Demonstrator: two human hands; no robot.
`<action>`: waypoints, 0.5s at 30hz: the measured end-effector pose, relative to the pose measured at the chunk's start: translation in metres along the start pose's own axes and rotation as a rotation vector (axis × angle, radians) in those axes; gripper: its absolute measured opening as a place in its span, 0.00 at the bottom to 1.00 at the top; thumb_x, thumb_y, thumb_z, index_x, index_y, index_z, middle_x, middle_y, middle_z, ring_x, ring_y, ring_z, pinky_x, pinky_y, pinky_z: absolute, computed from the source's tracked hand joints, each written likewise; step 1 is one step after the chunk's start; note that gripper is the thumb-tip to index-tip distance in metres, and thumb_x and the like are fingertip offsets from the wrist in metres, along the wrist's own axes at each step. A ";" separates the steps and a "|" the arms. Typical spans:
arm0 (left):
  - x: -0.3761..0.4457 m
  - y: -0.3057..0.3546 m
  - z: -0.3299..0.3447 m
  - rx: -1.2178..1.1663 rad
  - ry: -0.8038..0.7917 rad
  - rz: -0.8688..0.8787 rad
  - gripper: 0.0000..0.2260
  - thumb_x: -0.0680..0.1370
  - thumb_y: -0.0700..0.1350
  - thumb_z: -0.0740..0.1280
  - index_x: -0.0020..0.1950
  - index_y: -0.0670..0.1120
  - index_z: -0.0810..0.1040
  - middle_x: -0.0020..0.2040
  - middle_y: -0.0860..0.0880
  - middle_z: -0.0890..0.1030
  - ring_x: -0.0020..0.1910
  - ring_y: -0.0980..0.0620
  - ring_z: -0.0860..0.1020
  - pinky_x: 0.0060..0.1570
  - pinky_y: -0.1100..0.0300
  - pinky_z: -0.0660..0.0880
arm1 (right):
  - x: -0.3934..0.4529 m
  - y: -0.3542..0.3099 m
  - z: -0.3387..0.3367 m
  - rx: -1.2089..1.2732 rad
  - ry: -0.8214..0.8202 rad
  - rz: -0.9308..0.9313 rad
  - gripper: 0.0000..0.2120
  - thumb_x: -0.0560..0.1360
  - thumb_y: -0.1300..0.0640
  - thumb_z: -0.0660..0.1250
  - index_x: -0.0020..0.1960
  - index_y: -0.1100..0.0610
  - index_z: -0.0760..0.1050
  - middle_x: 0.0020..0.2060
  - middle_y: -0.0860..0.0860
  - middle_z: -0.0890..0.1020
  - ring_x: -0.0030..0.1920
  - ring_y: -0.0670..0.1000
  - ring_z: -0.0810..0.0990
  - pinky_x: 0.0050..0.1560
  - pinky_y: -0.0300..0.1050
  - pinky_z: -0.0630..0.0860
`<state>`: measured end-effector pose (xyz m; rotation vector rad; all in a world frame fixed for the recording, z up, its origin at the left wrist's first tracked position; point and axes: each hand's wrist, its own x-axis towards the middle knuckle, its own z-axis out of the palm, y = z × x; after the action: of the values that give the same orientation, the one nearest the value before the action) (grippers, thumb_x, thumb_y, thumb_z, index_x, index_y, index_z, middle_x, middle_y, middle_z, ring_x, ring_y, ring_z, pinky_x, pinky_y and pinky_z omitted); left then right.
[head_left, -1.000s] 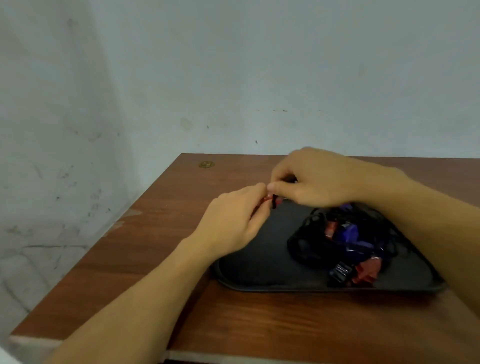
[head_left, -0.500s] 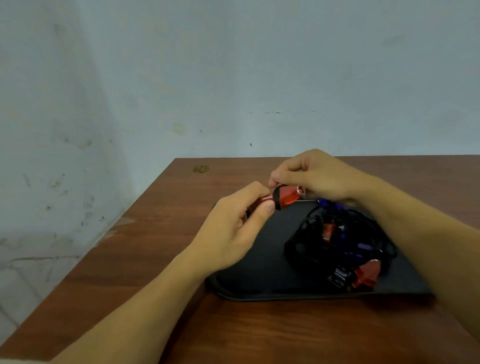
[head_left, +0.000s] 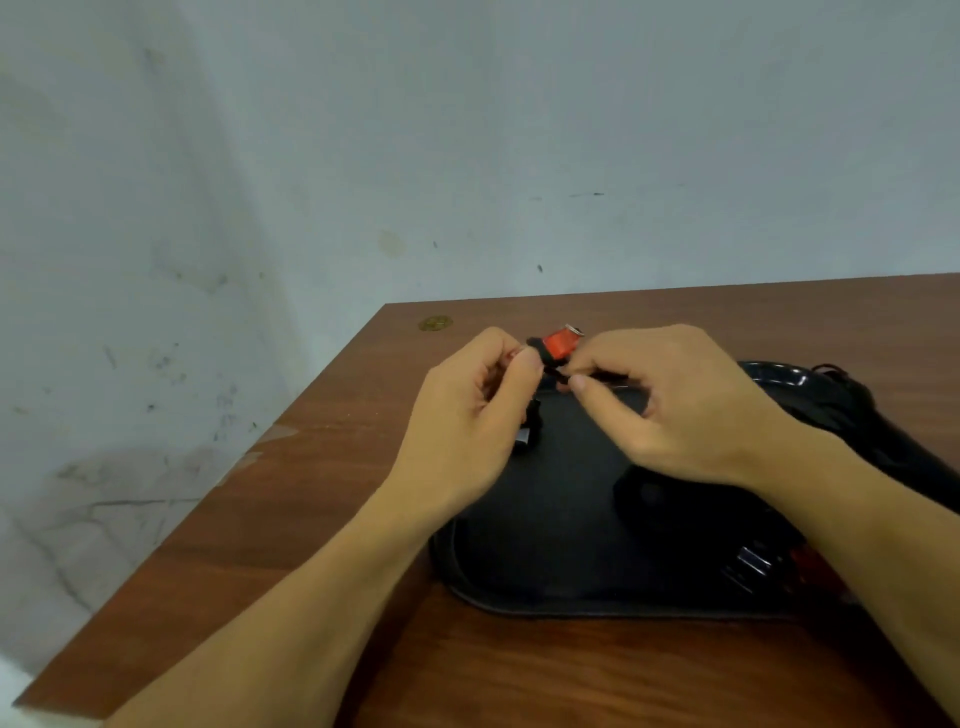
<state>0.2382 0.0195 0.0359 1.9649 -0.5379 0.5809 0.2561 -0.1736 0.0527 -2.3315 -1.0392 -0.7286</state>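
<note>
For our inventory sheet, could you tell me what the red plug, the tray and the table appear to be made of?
Plug: likely moulded plastic, matte red body with a black collar; its tip glints silver, probably metal. Tray: probably plastic, black, with glossy highlights on the far rim. Table: wood or wood-look laminate, reddish-brown with visible grain, satin sheen.

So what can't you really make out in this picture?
All in the head view:
The red plug: its lower half and how the black cord joins it, covered by the fingers of the left hand and right hand pinching them.
The cables on the tray: mostly behind the right forearm, too dark to count.
The gold disc on the table: too small to identify.
</note>
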 end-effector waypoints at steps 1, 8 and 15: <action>-0.001 0.001 0.001 0.020 -0.015 0.000 0.12 0.83 0.43 0.62 0.40 0.43 0.72 0.30 0.46 0.74 0.28 0.54 0.71 0.31 0.56 0.69 | 0.000 0.000 -0.004 -0.017 0.000 -0.002 0.11 0.77 0.48 0.61 0.45 0.49 0.80 0.35 0.43 0.82 0.35 0.47 0.79 0.37 0.50 0.76; -0.005 0.007 -0.004 0.009 -0.251 0.019 0.12 0.84 0.43 0.61 0.41 0.42 0.71 0.29 0.48 0.71 0.27 0.50 0.68 0.30 0.51 0.66 | -0.006 -0.007 -0.018 0.298 0.095 0.141 0.12 0.75 0.47 0.70 0.37 0.52 0.82 0.26 0.47 0.79 0.27 0.49 0.77 0.26 0.34 0.69; -0.005 0.011 -0.007 -0.227 -0.458 -0.016 0.12 0.85 0.39 0.58 0.41 0.42 0.69 0.31 0.43 0.71 0.27 0.50 0.70 0.32 0.65 0.67 | -0.001 -0.003 -0.018 0.682 0.021 0.307 0.16 0.72 0.45 0.72 0.32 0.55 0.77 0.24 0.48 0.76 0.25 0.45 0.71 0.28 0.34 0.66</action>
<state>0.2265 0.0218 0.0437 1.8812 -0.8296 0.0470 0.2476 -0.1834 0.0659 -1.8152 -0.7385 -0.2222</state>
